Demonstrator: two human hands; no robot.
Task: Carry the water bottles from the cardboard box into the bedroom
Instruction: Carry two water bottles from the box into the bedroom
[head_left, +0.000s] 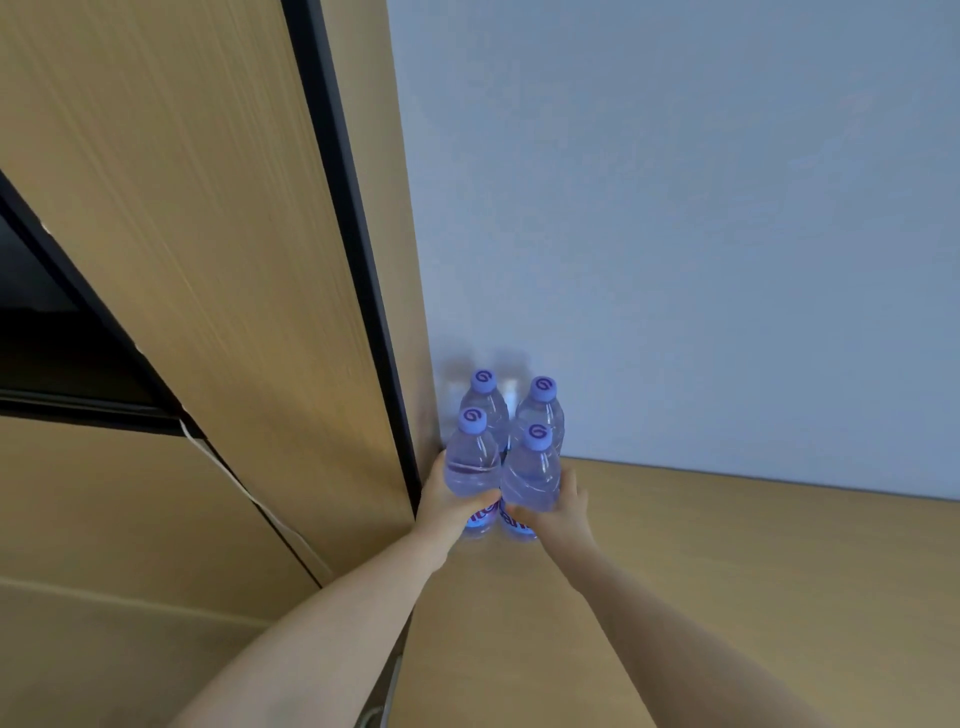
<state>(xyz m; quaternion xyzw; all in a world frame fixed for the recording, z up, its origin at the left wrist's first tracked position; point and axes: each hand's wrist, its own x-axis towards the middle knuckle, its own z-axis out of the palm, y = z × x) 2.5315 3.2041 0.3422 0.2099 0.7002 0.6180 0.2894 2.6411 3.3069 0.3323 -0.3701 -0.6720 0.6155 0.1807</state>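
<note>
- Four bottles, upright, clustered in the corner of the worktop (727, 571) where the wall (675, 208) meets a wooden panel (182, 234).
- Left hand (449, 506) wrapped round the front-left bottle (471, 467) — fingers curled across its lower body, over the label.
- Right hand (558, 512) gripping the front-right bottle (531, 480) low on its body, thumb in front, fingers behind.
- Front pair touching side by side; whether the bases sit on the worktop — cannot tell.
- Back-left bottle (485, 400) and back-right bottle (543, 408) just behind, by the wall, untouched.
- All caps purple, on.
</note>
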